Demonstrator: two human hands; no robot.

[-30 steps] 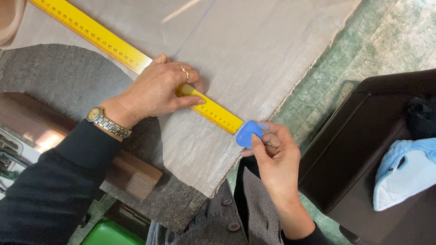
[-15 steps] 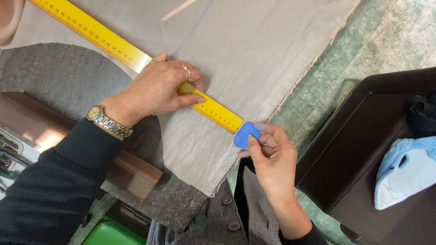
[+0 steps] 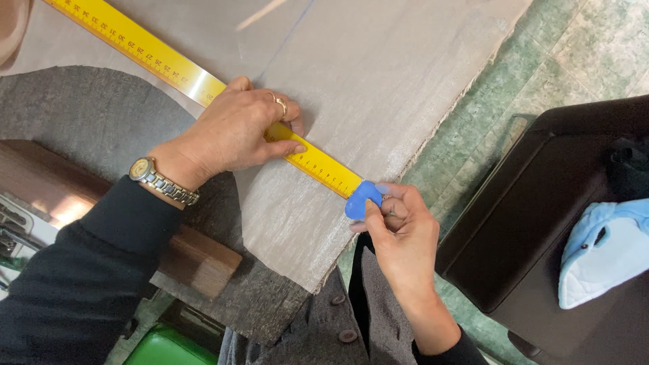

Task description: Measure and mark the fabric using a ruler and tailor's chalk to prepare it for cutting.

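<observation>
**Ruler pressed flat, blue chalk at its end**

Long yellow ruler lying slantwise across a sheet of grey cloth on the table. Left hand spread flat on top of the ruler, fingers apart and pressing down, not gripping. Right hand pinched shut around a small blue chalk piece, tip touching the cloth right at the ruler's near end. Faint blue line already showing farther up the cloth.

Probably a thin, stiff, smooth ruler, easy to slide, so best held down from above near the middle. Likely soft, floppy cloth, quick to wrinkle or shift. Chalk looks small, light and easy to snap; best pinched close to the tip.

Dark felt pad under the cloth. Black case off to the right, with something pale blue on it.
</observation>
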